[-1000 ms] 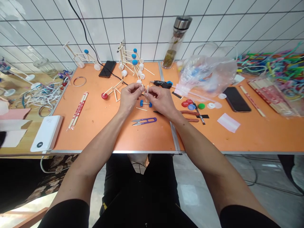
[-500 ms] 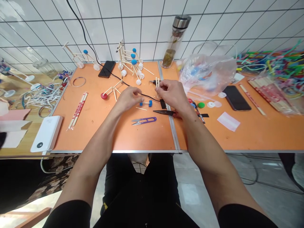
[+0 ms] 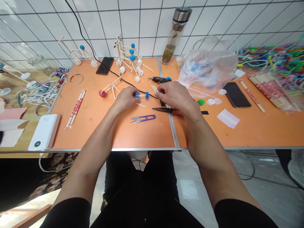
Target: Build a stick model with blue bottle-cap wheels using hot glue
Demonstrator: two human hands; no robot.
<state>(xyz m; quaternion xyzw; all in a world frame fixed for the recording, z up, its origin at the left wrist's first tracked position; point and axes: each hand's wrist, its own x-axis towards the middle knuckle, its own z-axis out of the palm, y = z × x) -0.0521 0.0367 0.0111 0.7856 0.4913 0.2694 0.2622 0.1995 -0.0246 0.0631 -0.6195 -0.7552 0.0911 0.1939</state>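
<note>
Between the fingertips of my left hand [image 3: 126, 98] is one end of a short wooden axle with two blue caps [image 3: 142, 95]. My right hand [image 3: 171, 93] pinches a pair of thin wooden sticks [image 3: 155, 89], tilted up to the left. A black glue gun [image 3: 159, 79] lies just beyond the right hand. Under my right wrist rest dark-bladed pliers [image 3: 163, 110]. Purple thread snips [image 3: 143, 118] lie nearer the table's front edge, and a loose thin stick [image 3: 141, 105] is beside my left hand.
Stick models with blue and white caps [image 3: 132, 58] stand at the back. A stick piece with a red cap [image 3: 102, 93] lies left. A glass bottle [image 3: 173, 36], a plastic bag [image 3: 207, 68], phones [image 3: 237, 95] and a white power bank [image 3: 44, 132] surround the area. A black cable crosses the table.
My left hand has closed on the blue-capped axle and raised it slightly. The sticks in my right hand have swung from upright to tilted, and that hand has come lower.
</note>
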